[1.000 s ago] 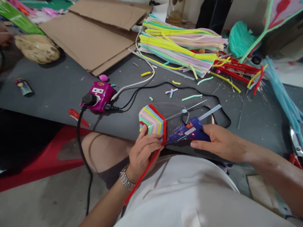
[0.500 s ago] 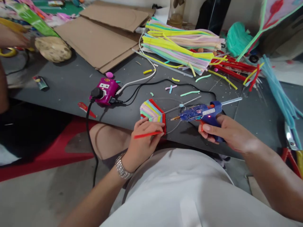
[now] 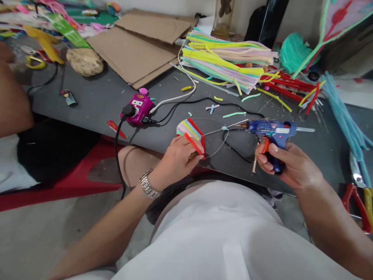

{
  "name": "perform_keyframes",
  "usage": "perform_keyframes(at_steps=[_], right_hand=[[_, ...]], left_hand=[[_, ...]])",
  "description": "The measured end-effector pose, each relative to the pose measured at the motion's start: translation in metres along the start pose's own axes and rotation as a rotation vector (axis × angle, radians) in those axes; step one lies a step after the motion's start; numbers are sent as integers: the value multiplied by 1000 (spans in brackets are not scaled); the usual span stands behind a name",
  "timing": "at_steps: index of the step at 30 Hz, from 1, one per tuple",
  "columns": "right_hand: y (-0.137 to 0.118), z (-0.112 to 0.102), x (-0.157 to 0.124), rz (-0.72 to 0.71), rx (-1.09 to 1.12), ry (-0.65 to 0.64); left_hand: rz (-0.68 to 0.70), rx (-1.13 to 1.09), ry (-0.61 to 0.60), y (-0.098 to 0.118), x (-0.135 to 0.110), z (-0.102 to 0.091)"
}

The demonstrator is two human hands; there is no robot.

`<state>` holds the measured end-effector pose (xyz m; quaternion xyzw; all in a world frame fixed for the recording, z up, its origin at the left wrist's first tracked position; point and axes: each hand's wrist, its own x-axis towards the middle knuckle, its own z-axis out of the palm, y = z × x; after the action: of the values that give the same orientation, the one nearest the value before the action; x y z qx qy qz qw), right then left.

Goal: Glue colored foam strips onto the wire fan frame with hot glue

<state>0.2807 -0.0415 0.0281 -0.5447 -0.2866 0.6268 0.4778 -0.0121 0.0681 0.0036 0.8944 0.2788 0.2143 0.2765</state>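
Pinched in my left hand (image 3: 183,155) is a red pipe cleaner (image 3: 193,143), held at the edge of a striped pastel piece (image 3: 188,129) made of pipe cleaners side by side. The piece has a red border and sits on a wire frame (image 3: 215,131) that reaches to the right. My hand hides its lower part. My right hand (image 3: 284,161) is wrapped around the handle of a blue glue gun (image 3: 269,130), its fingers at the orange trigger. A clear glue stick (image 3: 305,129) sticks out of its back, and the nozzle points left above the wire.
Bundles of pastel pipe cleaners (image 3: 224,66) lie at the back, with cardboard sheets (image 3: 140,46) to their left. A magenta power socket (image 3: 140,109) with cords stands left of my hands. Pliers (image 3: 357,190) are at the right edge. Another person's arm (image 3: 13,89) is at the left.
My right hand has drawn the glue gun to the right, away from the striped piece. The red pipe cleaner in my left hand has swung up against the piece's edge.
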Motion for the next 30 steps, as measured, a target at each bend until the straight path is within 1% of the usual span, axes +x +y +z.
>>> perform_keyframes(at_steps=[3, 5, 7, 11, 13, 15, 18, 20, 23, 25, 27, 28, 29, 30], right_hand=[[3, -2, 0, -21, 68, 8], [4, -3, 0, -38, 104, 55], [5, -3, 0, -58, 142, 142], [5, -10, -3, -128, 236, 334], [5, -17, -6, -199, 231, 446], [6, -24, -9, -238, 201, 559], [10, -32, -13, -229, 184, 668], [12, -38, -15, -196, 195, 690], [12, -50, -23, -117, 171, 676], [9, -59, -36, -68, 78, 655], [4, -66, -55, -32, -132, 672], [1, -67, -63, -23, -299, 709], [-2, -65, -70, -81, -506, 796], [-5, -61, -73, -173, -707, 886]], left_hand=[[5, -16, 20, -2, -1, 2], [12, -14, 9, -5, -2, 4], [29, -21, 1, -8, -3, 5], [53, -8, 40, -18, -5, 13], [59, 31, 75, -24, -5, 18], [71, 57, 88, -27, -5, 21], [86, 68, 107, -28, -5, 22], [84, 64, 111, -27, -5, 22], [101, 48, 139, -27, -4, 23], [113, 35, 179, -25, -3, 24], [100, 22, 194, -22, -2, 23], [84, 17, 182, -20, -2, 22], [65, 10, 163, -18, -2, 21], [47, 3, 144, -16, -1, 20]])
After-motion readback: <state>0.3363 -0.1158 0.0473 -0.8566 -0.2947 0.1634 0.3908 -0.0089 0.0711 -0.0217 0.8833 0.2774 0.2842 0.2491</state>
